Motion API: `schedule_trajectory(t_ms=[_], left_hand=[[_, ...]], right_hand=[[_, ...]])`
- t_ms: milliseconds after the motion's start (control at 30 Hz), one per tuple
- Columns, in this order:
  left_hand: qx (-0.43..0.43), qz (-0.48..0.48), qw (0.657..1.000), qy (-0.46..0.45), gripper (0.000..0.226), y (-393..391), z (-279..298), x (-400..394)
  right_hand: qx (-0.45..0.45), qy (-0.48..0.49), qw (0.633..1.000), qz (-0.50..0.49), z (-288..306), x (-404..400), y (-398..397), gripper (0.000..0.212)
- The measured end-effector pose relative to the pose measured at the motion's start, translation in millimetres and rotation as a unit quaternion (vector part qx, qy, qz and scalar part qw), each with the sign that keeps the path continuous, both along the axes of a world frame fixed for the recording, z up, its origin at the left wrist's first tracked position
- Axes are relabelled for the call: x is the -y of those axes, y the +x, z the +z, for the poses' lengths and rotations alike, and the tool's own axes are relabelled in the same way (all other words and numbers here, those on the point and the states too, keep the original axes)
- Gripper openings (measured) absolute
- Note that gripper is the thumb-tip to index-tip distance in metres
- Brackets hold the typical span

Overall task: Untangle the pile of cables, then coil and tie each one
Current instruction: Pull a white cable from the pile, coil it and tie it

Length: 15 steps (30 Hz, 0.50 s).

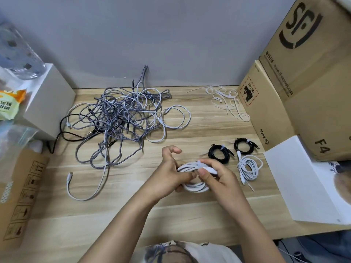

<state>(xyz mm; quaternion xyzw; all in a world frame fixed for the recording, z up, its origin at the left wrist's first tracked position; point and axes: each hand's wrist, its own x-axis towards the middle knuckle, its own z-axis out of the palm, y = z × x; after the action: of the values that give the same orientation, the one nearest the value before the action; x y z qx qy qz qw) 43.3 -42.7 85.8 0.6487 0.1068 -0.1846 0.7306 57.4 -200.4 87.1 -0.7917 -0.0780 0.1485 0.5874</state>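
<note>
4 coiled cables [218,153], perhaps 3 boxes [311,76]

cable tangle [121,118] left, boxes [303,88] right

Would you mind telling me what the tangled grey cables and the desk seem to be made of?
Tangled grey cables: apparently braided fabric sleeving, going by the speckled woven pattern and matte look. Desk: pale wood or wood-look laminate; grain streaks and plank lines show, but which cannot be told.
</note>
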Motion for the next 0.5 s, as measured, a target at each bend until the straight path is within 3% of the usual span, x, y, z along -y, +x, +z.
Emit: schedule_trajectory(t_ms=[233,367,400,500], left_hand=[[0.052,-0.026,0.992,0.11,0.029,14,-23,25],[0.067,-0.023,0.958,0.279,0.03,32,-40,41],[0.051,-0.041,0.962,0.266,0.033,36,-47,43],[-0.042,-0.071,0.992,0.091,0.037,48,-62,50]], right_hand=[[-0.024,-0.014,1.0,-0.006,-13,26,9,0.025],[-0.052,-0.033,0.997,-0.042,-39,37,24,0.019],[-0.061,-0.038,0.996,-0.051,-46,39,28,0.018],[-0.087,-0.061,0.992,-0.064,-66,45,43,0.014]])
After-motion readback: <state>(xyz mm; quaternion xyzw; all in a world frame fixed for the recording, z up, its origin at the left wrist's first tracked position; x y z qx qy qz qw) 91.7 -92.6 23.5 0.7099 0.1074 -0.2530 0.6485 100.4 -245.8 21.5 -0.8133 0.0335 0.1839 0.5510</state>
